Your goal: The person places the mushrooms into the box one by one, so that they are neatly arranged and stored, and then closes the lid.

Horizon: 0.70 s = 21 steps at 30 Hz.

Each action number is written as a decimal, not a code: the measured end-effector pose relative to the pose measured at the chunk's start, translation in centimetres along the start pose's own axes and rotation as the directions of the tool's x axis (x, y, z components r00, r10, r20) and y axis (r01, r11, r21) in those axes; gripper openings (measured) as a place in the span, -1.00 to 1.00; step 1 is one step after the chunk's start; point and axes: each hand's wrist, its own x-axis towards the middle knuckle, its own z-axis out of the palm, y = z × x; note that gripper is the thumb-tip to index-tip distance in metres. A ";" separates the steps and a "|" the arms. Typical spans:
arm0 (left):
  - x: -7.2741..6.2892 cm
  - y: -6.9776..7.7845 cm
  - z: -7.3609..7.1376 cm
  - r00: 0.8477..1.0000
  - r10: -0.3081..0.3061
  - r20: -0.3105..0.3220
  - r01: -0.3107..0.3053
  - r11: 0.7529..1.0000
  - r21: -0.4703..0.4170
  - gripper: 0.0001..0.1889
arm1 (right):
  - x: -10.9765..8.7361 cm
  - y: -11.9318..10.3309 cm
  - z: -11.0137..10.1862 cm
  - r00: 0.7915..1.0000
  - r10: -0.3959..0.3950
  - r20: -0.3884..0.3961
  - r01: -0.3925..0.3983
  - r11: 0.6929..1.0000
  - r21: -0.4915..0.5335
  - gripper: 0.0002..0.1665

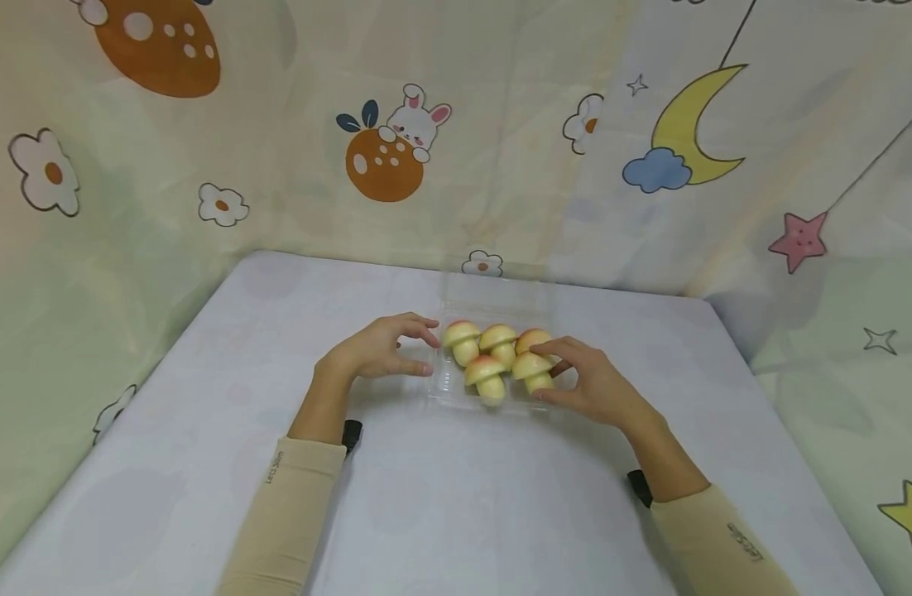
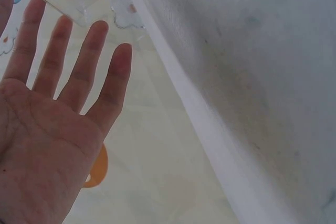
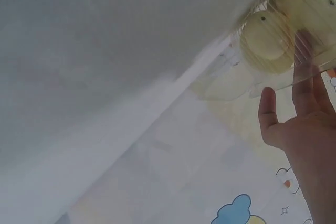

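Several toy mushrooms with yellow and reddish caps (image 1: 489, 370) lie in two rows in a clear plastic box (image 1: 456, 401). My left hand (image 1: 385, 346) is at the box's left side, fingers spread and nothing in its grasp. In the left wrist view its fingers (image 2: 92, 51) are nearly straight, close to the box edge. My right hand (image 1: 593, 382) reaches over the box's right side, its fingers around the front right mushroom (image 1: 532, 369). In the right wrist view, a finger shows through the plastic beside the mushrooms (image 3: 265, 38), while the thumb stands apart from them.
The box's clear lid (image 1: 496, 294) stands open toward the back. A white cloth covers the table (image 1: 426, 497). Behind it hangs a printed curtain (image 1: 501, 165). Dark wrist-worn pieces (image 1: 352, 434) show under both forearms.
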 end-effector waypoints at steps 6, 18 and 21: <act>0.0 -0.3 0.0 1.000 -0.002 0.005 0.002 1.000 -0.015 -0.54 | 0.1 -0.1 0.3 0.994 0.093 0.061 -0.096 0.995 0.040 -0.23; -0.1 -0.2 0.0 1.000 -0.009 0.000 0.009 1.000 0.003 -0.53 | 0.9 -0.5 0.1 0.977 0.140 0.160 -0.150 0.987 0.049 -0.21; 0.0 -0.3 -0.2 1.000 0.006 -0.002 -0.006 1.000 0.009 -0.53 | 1.2 -0.5 0.1 0.969 0.165 0.182 -0.176 0.983 0.044 -0.20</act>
